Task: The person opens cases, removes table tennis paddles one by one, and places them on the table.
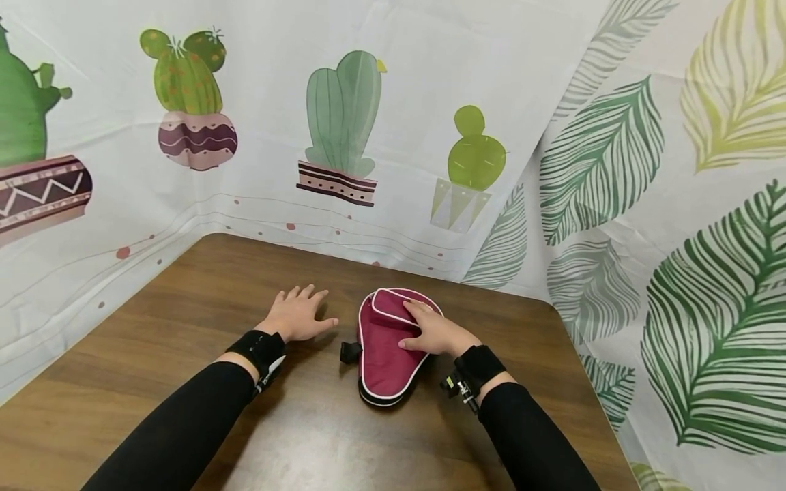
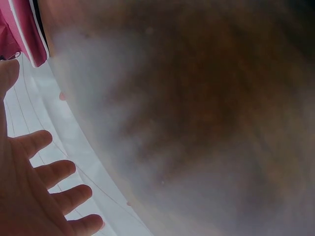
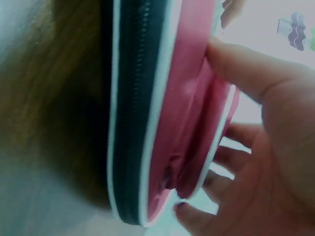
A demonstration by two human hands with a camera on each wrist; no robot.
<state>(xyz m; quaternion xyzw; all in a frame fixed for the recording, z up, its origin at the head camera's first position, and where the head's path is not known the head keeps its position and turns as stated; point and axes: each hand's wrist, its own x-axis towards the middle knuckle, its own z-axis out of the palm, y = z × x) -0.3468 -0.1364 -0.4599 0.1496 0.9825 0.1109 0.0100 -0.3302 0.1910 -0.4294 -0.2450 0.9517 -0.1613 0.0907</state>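
Observation:
A maroon table tennis paddle case with white piping lies flat on the table, its rounded wide end away from me. A raised pocket crosses that wide end, and a black strap end sticks out on the left. My right hand rests on the case's right side, thumb and fingers spread over the front and pocket. In the right wrist view a black zip runs along the case's side. My left hand hovers left of the case with fingers spread, holding nothing.
The brown wooden table reaches back to a white cloth printed with cactuses. Leaf-patterned cloth hangs along the right side. Both wrists carry black bands with small devices.

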